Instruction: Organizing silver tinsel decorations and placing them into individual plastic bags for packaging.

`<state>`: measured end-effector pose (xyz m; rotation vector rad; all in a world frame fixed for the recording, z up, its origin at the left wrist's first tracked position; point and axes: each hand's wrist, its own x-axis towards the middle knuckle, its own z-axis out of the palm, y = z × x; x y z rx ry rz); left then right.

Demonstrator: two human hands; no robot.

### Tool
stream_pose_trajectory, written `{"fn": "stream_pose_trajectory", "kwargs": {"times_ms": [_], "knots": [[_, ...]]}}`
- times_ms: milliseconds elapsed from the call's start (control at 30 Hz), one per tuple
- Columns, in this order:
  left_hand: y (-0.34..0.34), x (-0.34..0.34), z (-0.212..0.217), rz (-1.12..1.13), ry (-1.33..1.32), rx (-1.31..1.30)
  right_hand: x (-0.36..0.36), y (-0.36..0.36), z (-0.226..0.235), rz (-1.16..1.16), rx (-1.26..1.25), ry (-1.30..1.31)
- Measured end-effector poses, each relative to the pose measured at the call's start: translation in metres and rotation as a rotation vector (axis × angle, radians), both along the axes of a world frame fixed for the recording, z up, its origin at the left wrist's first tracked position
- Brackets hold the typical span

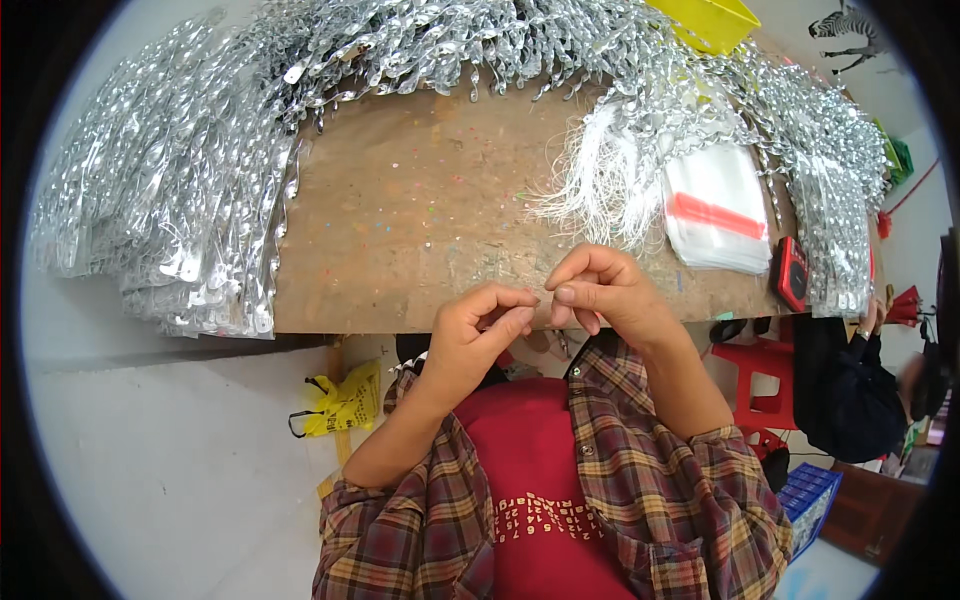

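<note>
Close together at the table's near edge, both hands are raised with thumb and forefinger pinched. My left hand has its fingers curled in, and whatever it pinches is too small to make out. Just to its right, my right hand pinches the same way, its other fingers bent; anything between its fingertips is too fine to name. Beyond the right hand lies a bundle of loose white strings. Beside the strings is a stack of clear plastic bags with a red band.
Silvery twisted strips hang in a thick mass over the table's left side, along the back and down the right. A small red-and-black device sits at the right edge. Specks dot the brown tabletop. Another person is at the right.
</note>
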<state>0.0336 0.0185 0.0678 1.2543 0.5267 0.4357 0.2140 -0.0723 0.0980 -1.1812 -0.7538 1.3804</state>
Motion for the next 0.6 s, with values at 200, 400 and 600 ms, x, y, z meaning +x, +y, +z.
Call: {"fn": "stream_pose_trajectory", "kwargs": {"times_ms": [200,400,600], "knots": [[-0.001,0.001,0.004,0.005,0.008,0.11,0.003,-0.001,-0.01,-0.05,0.034,0.084],[-0.001,0.003,0.006,0.063,0.095,0.046,0.011,0.001,-0.022,-0.18,0.07,-0.041],[-0.001,0.007,-0.016,0.14,0.109,0.266,-0.01,0.0,0.004,-0.259,0.385,-1.368]]}}
